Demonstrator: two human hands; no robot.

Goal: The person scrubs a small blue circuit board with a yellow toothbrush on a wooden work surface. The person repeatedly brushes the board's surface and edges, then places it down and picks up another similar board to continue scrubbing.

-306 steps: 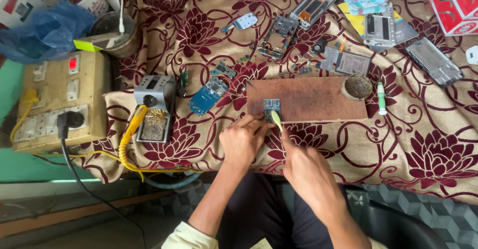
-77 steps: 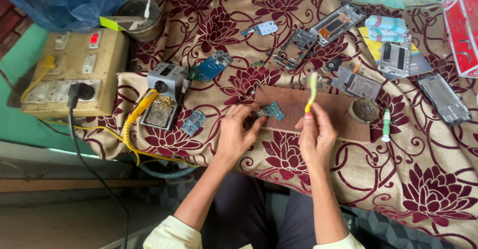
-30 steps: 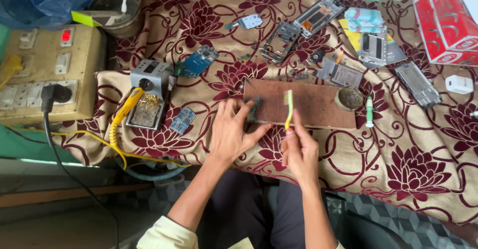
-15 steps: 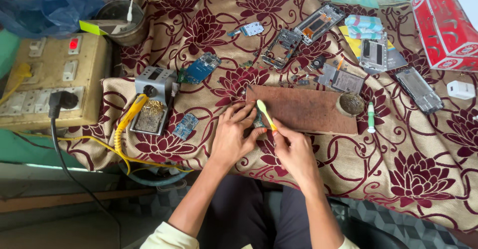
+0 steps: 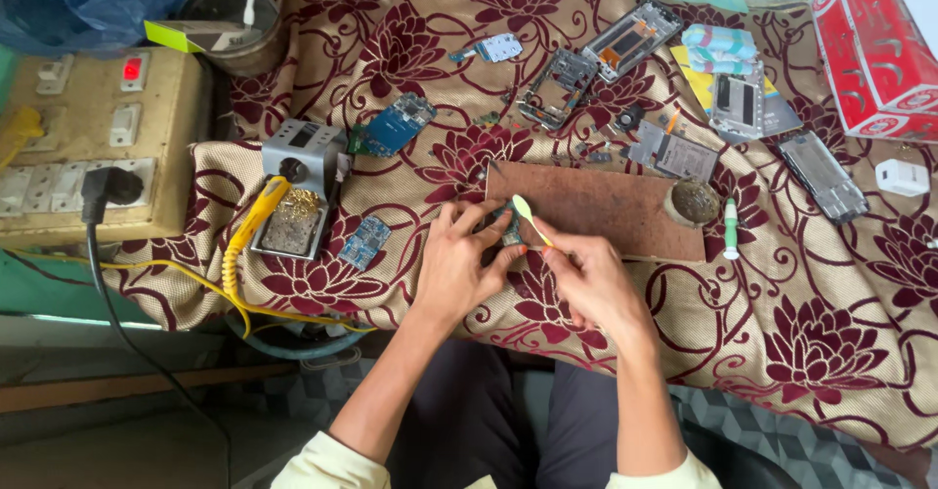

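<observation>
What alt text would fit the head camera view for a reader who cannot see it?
A person's left hand steadies a small circuit board at the edge of a brown board while the right hand holds a yellow toothbrush to it. Around them, on a maroon floral cloth, lie phone parts, a soldering station and a switchboard.

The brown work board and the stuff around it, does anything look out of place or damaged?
Nothing looks spilled. The brown rectangular board lies flat on the floral cloth. Beyond it, stripped phone frames and a blue circuit board lie scattered at odd angles. The left hand steadies a small part while the right hand holds a yellow-handled tool.
</observation>
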